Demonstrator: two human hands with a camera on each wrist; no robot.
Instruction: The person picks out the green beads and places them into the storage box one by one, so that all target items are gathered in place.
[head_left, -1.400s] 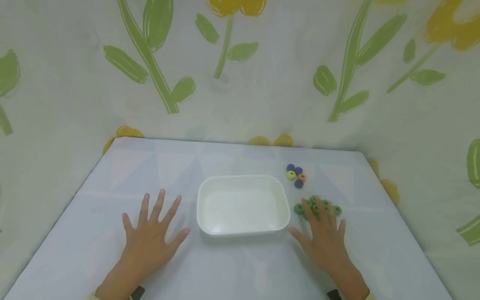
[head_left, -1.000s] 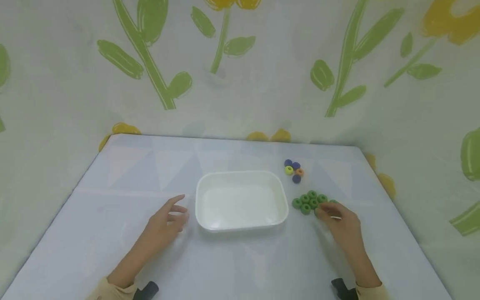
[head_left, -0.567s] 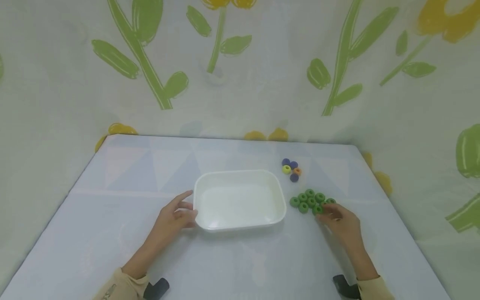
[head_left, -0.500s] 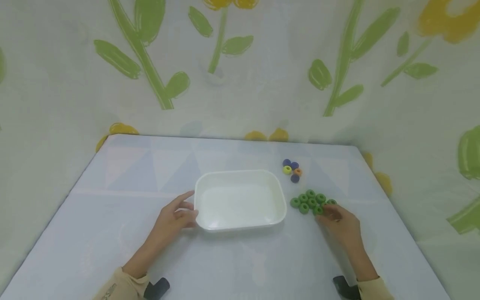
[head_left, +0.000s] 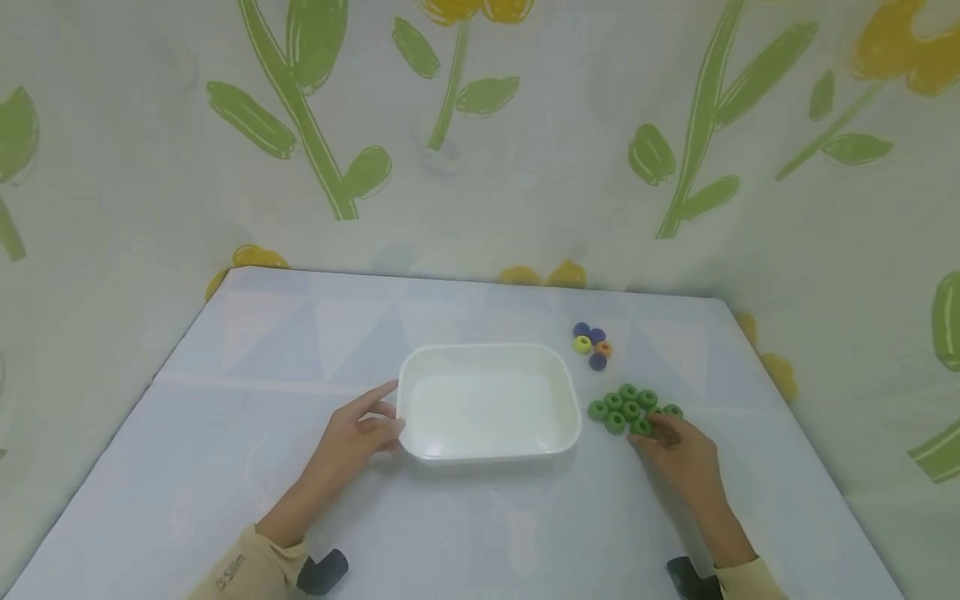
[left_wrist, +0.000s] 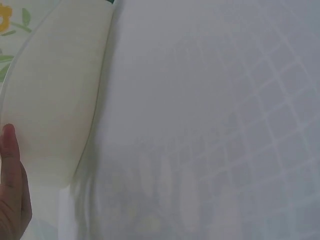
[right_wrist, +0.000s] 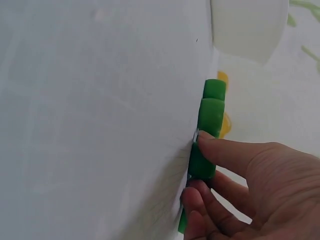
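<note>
A white rectangular tray [head_left: 487,454] sits mid-table in the head view. My left hand [head_left: 354,433] touches its left end, index fingertip and thumb spread along the outer side. The left wrist view shows a straight finger [left_wrist: 10,150] against the tray's pale outer wall [left_wrist: 55,90]. My right hand [head_left: 684,458] is at the near right edge of a cluster of green ring-shaped beads [head_left: 613,402]. Its thumb and fingers pinch one green bead [right_wrist: 201,162]. Part of the cluster is hidden behind this hand.
Behind the green cluster lies a small group of beads: purple-blue ones [head_left: 597,362], a yellow one [head_left: 582,344] and an orange one [head_left: 603,349]. A flower-printed curtain [head_left: 525,200] hangs beyond the back edge of the pale table [head_left: 480,533].
Both hands were spread flat, the right over the green beads. The left has moved right to the tray's side; the right has drawn its fingers together around a green bead.
</note>
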